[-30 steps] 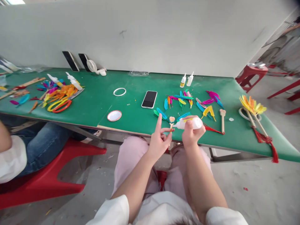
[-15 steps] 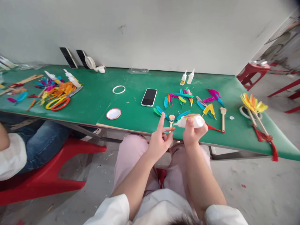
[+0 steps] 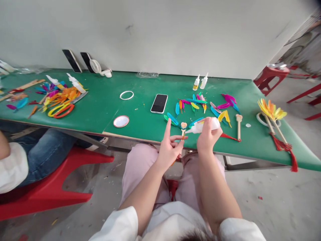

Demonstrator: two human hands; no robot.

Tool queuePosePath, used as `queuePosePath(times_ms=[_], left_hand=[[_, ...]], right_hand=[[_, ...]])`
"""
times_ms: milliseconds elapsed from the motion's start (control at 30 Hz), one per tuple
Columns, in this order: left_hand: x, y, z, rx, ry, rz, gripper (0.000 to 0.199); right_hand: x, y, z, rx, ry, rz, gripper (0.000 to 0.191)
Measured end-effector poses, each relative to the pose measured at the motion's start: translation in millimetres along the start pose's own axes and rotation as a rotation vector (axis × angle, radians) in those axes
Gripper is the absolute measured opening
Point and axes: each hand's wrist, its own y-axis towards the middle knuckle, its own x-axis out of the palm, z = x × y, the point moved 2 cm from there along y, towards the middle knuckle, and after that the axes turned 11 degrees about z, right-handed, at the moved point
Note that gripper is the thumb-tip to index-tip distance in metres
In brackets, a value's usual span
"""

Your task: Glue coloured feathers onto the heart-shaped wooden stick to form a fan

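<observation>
My right hand (image 3: 208,136) is closed around a white glue bottle (image 3: 214,124), tipped on its side with the nozzle pointing left. The nozzle tip is at a small wooden stick with a heart-shaped top (image 3: 184,125), at the table's front edge. My left hand (image 3: 172,144) pinches a thin orange feather beside that stick, its index finger stretched out. The feather is partly hidden by the fingers. Blue feathers (image 3: 173,118) lie just behind the stick. Another wooden stick (image 3: 239,129) lies to the right, near yellow feathers (image 3: 224,116) and a red cord (image 3: 229,136).
A phone (image 3: 159,103), white ring (image 3: 126,95) and round white lid (image 3: 121,121) lie on the green table (image 3: 105,100). Two glue bottles (image 3: 200,82) stand behind. Scissors (image 3: 61,110) are left, a feather fan (image 3: 272,112) right. A person sits at the left.
My left hand has shifted slightly, and the orange feather between its fingers sits lower. The bottle has tilted a little, its base higher, with the nozzle still near the stick.
</observation>
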Motion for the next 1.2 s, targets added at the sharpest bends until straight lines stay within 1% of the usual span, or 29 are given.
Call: queuePosePath(times_ms=[200,433,600,700,867,1033,1200], left_hand=[[0.8,2,-1,-0.034,-0.048,-0.002,0.088],[3.7,5,2,-0.034,-0.04,-0.016,0.086],[4.2,7,1,-0.028,-0.049,-0.015,0.086],[3.3,8,4,-0.044,-0.055,-0.027,0.086],[0.9,9,12,-0.068,-0.04,-0.02,0.088],[0.9,10,13,-0.058,-0.024,0.004,0.089],[2.1,10,14,-0.047,-0.029,0.005,0.089]], right_hand=[[5,6,7,0.222,0.141,-0.005,0.039],[9,8,11,0.359,0.187,0.005,0.041],[11,11,15,0.358,0.224,-0.001,0.04],[9,14,18,0.37,0.269,0.007,0.038],[6,16,26,0.446,0.293,0.01,0.042],[8,11,33,0.534,0.269,-0.02,0.042],[9,9,34,0.561,0.297,-0.061,0.045]])
